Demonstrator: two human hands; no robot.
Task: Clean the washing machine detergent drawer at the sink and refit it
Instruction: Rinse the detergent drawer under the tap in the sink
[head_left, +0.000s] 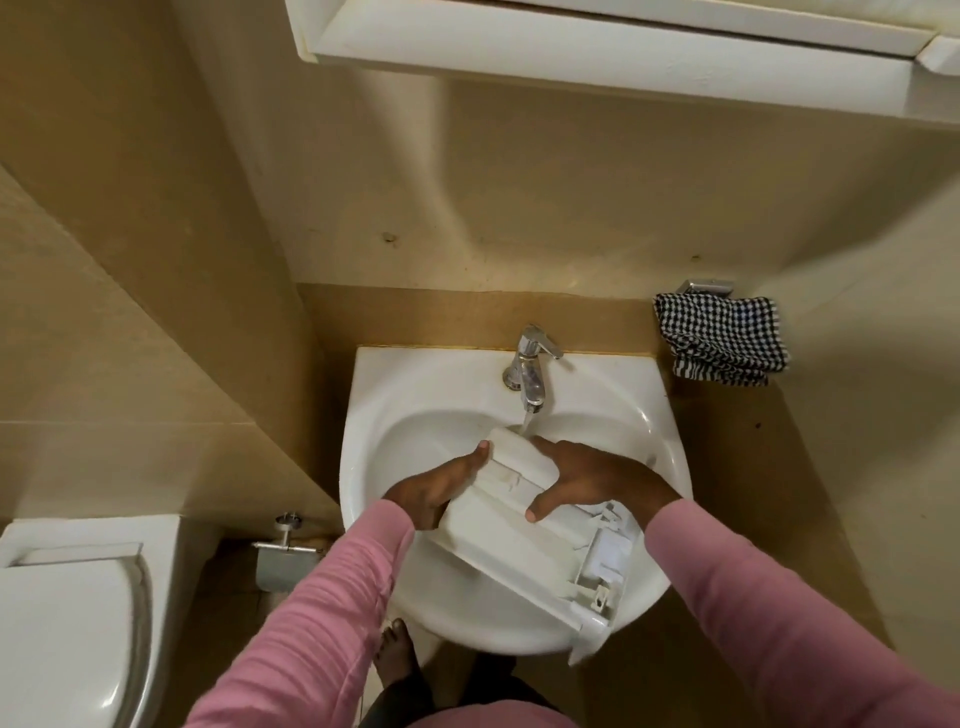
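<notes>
Bare basin (415, 441) either side of the drawer (519, 540) (tap (531, 374) just above)

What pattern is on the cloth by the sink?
Black-and-white checks on the cloth, seen in the head view.

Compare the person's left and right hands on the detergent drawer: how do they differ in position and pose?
The left hand grips the detergent drawer from its side, fingers tucked beneath; the right hand lies spread on top. The left hand's thumb points toward the tap; the right hand's thumb points back toward the person. Both steady the drawer over the sink.
</notes>
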